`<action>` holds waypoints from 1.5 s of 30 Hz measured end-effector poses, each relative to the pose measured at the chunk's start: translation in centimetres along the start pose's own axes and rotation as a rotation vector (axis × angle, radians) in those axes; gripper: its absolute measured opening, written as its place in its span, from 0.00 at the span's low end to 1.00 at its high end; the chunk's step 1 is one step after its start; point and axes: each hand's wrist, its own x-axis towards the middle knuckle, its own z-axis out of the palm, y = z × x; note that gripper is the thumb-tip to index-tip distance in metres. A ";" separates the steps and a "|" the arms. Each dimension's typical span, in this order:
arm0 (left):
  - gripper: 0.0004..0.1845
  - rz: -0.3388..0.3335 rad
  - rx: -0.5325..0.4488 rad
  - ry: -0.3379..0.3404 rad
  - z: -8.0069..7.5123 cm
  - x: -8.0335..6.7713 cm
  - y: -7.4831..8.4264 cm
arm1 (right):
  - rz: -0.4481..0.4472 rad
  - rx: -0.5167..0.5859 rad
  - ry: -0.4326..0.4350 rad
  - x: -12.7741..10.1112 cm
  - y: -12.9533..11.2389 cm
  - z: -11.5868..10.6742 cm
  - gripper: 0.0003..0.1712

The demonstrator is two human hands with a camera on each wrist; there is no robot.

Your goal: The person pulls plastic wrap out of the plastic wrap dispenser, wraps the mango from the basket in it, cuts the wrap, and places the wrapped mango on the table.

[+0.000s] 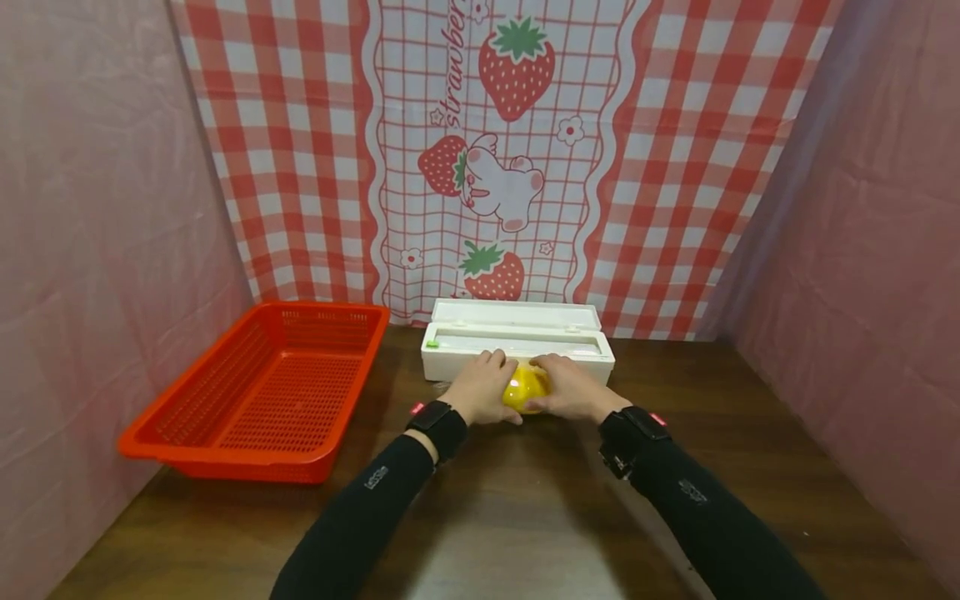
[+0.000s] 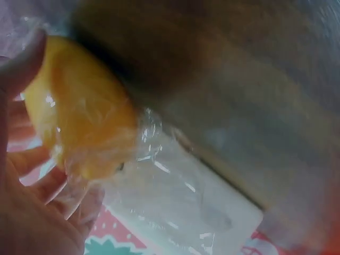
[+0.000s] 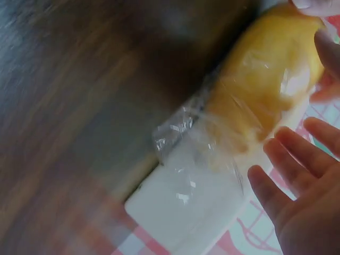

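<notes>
A yellow fruit [image 1: 525, 388] lies on the brown table just in front of a white cling-film box [image 1: 450, 363], between both hands. Clear cling film [image 2: 159, 186] is wrapped loosely round the fruit [image 2: 79, 117] and trails toward the box [image 2: 223, 212]. My left hand [image 1: 483, 388] holds the fruit's left side, thumb above and fingers [image 2: 32, 159] below. My right hand [image 1: 573, 390] cups the right side. In the right wrist view the fruit [image 3: 265, 79] shines under the film [image 3: 191, 138], and three fingers [image 3: 287, 159] stand spread just beside it.
An orange plastic basket [image 1: 247, 457] stands on the left of the table [image 1: 525, 517]. The box's lid [image 1: 517, 314] is folded back toward a strawberry-print cloth [image 1: 495, 167]. Pink cloth walls close in both sides.
</notes>
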 end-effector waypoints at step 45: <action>0.51 0.019 -0.209 -0.257 -1.0 -3.3 2.0 | -0.037 -0.006 -0.207 -3.0 -2.8 3.2 0.58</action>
